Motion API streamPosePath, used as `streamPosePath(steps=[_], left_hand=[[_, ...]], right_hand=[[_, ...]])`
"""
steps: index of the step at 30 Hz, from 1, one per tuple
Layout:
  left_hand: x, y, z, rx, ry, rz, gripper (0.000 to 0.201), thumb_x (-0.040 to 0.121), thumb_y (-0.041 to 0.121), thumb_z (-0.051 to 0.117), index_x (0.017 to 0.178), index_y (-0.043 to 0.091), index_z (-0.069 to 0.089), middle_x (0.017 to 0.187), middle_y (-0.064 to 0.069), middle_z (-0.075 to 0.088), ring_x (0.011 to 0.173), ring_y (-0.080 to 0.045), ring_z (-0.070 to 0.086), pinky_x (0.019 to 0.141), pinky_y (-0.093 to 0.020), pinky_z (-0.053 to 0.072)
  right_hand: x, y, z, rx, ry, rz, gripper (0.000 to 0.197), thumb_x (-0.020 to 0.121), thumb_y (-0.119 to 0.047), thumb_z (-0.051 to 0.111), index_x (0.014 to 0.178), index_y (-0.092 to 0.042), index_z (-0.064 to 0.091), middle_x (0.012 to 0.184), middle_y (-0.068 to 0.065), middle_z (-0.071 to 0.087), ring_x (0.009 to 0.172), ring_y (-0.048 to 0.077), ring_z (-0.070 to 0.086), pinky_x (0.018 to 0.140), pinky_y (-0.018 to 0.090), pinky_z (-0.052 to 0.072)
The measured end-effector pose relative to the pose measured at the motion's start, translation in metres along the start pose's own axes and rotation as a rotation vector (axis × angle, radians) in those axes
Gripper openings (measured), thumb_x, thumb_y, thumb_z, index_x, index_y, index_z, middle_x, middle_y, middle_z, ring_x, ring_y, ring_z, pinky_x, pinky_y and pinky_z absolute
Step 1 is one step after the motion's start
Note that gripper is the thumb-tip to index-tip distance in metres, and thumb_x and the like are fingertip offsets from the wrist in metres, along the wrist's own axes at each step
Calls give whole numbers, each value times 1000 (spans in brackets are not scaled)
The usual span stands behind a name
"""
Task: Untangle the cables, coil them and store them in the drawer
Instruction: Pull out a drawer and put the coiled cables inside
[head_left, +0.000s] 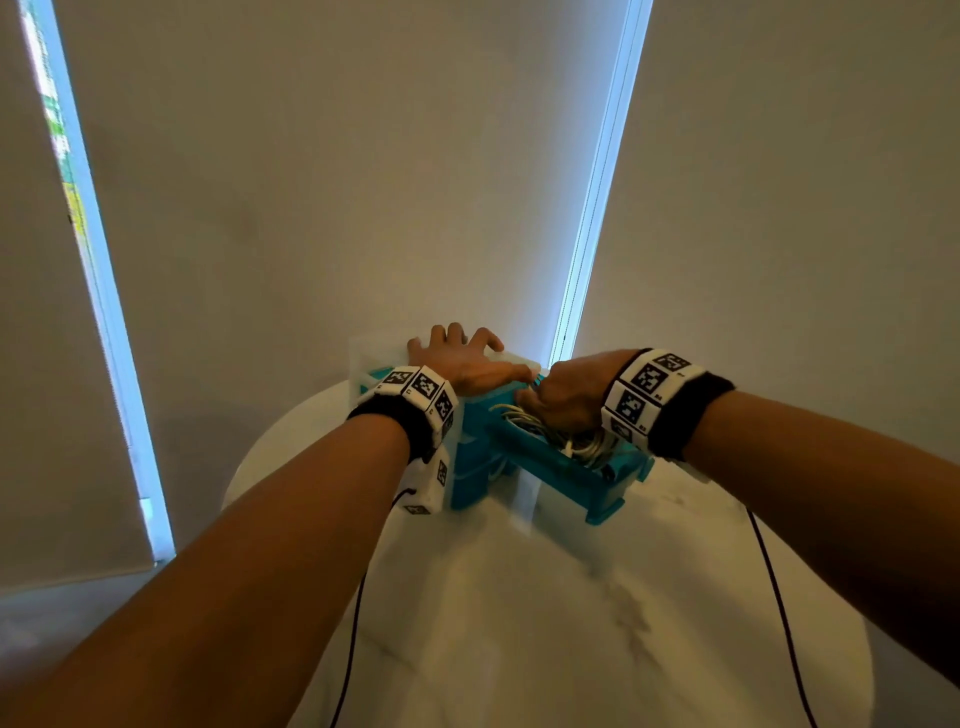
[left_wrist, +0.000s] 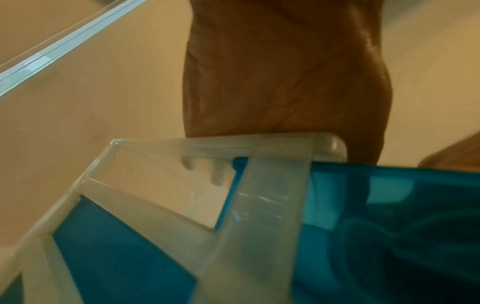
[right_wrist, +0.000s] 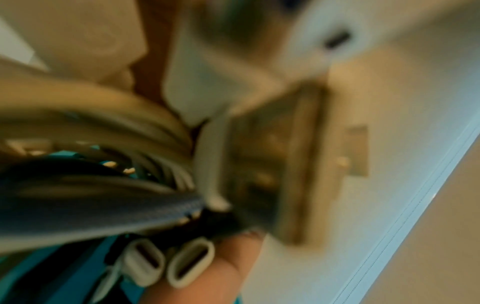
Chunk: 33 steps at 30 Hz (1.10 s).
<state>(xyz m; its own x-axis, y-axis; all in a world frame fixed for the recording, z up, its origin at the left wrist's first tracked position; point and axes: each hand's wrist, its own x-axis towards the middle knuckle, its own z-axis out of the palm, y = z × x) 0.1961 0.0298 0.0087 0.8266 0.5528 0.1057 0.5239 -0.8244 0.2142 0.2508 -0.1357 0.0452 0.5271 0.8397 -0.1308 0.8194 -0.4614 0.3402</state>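
A small drawer unit (head_left: 363, 358) with a milky white frame and teal drawers stands at the far side of the table. My left hand (head_left: 457, 358) presses down on its top with fingers spread; the left wrist view shows the palm (left_wrist: 285, 82) on the frame (left_wrist: 280, 185). The top teal drawer (head_left: 561, 467) is pulled out toward the right. My right hand (head_left: 566, 395) is inside it, curled around a bundle of coiled white cables (head_left: 519, 415). The blurred right wrist view shows cable loops (right_wrist: 103, 115), a dark braided cable (right_wrist: 91, 209), white connectors (right_wrist: 192, 263) and a plug (right_wrist: 272, 164).
The unit sits on a round white marble table (head_left: 571, 649). Lower teal drawers (head_left: 467, 478) are pushed in. Thin black wristband wires (head_left: 353, 623) hang over the table. Closed blinds with bright window gaps (head_left: 597, 182) stand right behind the unit.
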Motion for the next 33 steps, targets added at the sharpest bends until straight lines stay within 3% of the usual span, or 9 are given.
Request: streamPosePath(steps=[5,9,12,18,20,22,24,29,33], left_hand=[[5,12,-8,-19,-53,-68,101,73,86,67,157,38,36,169,-14,22,156,-40,17,123,-69,14],[8,23,-8,1,-48,-79,97,79,81,68,156,32,35,164,-16,26,156,-41,16,121,-76,10],[7,25,-8,11,-56,-68,97,81,79,68,157,30,33,165,-15,26,156,-41,16,120,-78,12],[1,15,6,31,7,-3,86,92,90,25,159,37,30,172,-12,20,160,-40,12,122,-77,4],[2,12,6,41,2,7,80,96,86,23,159,37,28,172,-12,19,159,-39,13,122,-76,5],[4,11,7,53,0,12,79,95,86,27,159,38,28,172,-11,20,159,-39,14,122,-76,6],[3,12,8,57,8,9,80,94,86,31,158,39,29,171,-11,21,159,-39,14,122,-75,7],[1,15,6,58,20,1,79,94,86,35,158,39,29,172,-12,20,159,-39,14,122,-75,7],[0,14,5,60,14,6,81,93,87,34,158,38,29,171,-12,20,158,-39,14,122,-75,6]], right_hand=[[2,6,8,107,-80,60,76,109,-68,16,118,-10,63,88,8,65,86,19,66,98,40,56],[0,8,12,155,-67,25,67,110,-65,15,114,-15,60,89,6,64,78,11,61,94,33,54],[5,9,15,194,-41,80,75,109,-69,19,121,-11,64,84,4,62,78,13,62,93,34,54],[11,14,18,214,64,38,67,112,-59,23,104,-6,62,82,6,61,72,15,58,82,29,47],[18,18,26,251,153,63,72,108,-66,30,114,-2,62,79,1,60,66,12,58,74,29,50],[21,20,30,326,255,103,78,103,-71,42,139,-3,48,95,6,66,73,16,62,70,29,52],[19,24,30,389,269,126,89,99,-74,50,150,-3,35,116,15,70,82,19,64,65,27,51],[-15,30,1,328,27,77,72,100,-77,41,132,-15,56,106,3,69,80,13,68,66,22,50],[-41,34,-4,205,-110,36,75,100,-79,34,147,-22,45,127,5,72,106,21,72,88,34,55]])
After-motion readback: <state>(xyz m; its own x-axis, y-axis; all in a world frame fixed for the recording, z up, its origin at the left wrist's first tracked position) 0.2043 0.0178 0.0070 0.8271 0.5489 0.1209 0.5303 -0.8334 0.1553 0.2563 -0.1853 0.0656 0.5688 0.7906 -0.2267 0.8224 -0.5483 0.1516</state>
